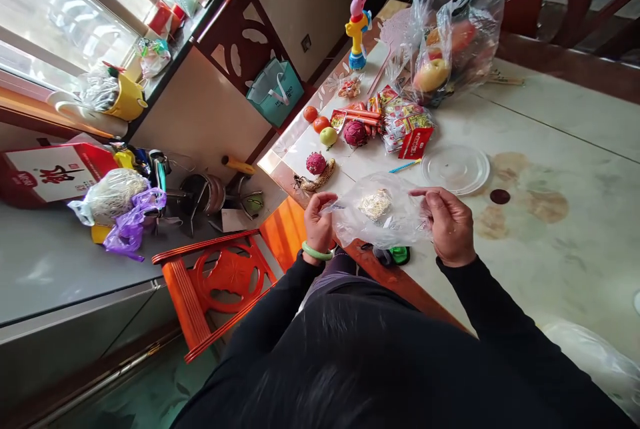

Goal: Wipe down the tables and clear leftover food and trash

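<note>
A clear plastic bag (pixel 350 215) is stretched between my two hands above the table's near edge. Inside it lies a small heap of pale, shredded-looking food (pixel 375 205). My left hand (pixel 319 222), with a green bangle at the wrist, pinches the bag's left edge. On the opposite side my right hand (pixel 451 225) grips the bag's edge between thumb and fingers. Just beyond the bag, a round clear plastic lid (pixel 455 169) rests on the table beside a thin blue and yellow stick (pixel 405 166).
Across the table (pixel 575 169) are dragon fruits (pixel 355 134), tomatoes (pixel 321 124), a spotted banana (pixel 320 179), snack packets (pixel 407 123), a toy (pixel 357 32) and a large fruit bag (pixel 450 42). A wooden chair (pixel 220 275) stands at left.
</note>
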Available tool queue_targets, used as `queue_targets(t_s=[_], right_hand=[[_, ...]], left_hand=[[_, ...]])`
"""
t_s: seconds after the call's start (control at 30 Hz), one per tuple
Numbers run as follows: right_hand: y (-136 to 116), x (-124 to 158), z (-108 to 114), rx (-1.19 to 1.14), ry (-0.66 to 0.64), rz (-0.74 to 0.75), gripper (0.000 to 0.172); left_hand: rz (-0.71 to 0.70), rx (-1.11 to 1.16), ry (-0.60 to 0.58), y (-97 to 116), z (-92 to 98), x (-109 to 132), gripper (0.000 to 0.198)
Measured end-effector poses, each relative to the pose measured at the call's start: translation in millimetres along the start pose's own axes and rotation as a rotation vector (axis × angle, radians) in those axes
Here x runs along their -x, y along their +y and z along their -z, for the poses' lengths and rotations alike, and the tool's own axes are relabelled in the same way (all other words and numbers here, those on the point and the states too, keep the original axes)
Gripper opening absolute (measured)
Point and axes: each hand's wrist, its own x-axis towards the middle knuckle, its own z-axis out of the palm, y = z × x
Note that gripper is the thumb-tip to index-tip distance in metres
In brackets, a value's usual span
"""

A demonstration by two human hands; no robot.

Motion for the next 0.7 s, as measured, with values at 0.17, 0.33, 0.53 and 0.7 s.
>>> queue_targets(t_s=[0.17,0.33,0.53,0.7], right_hand=[[-19.6,8.4,-8.5,0.036,0.176,0.109,0.041],[-7.8,25.7,-21.1,0.168,-0.308,-0.096,0.045],[54.0,17.7,-54.6,0.532,-0.695,-0.154,0.051],[106.5,-20.5,-69.6,0.821,-0.599,-0.135,0.052]], left_hand=[[-0.300,-0.032,-0.024,19.2,-3.3,-33.6,0.024],[-0.317,-0.174,-0.686,-23.7,-3.4,-37.8,0.102],[0.079,-0.382,-1.080,-116.0,-37.3,-23.7,0.045],[0.422,-0.464,-0.870,-147.5,-53.9,-36.3,0.014]])
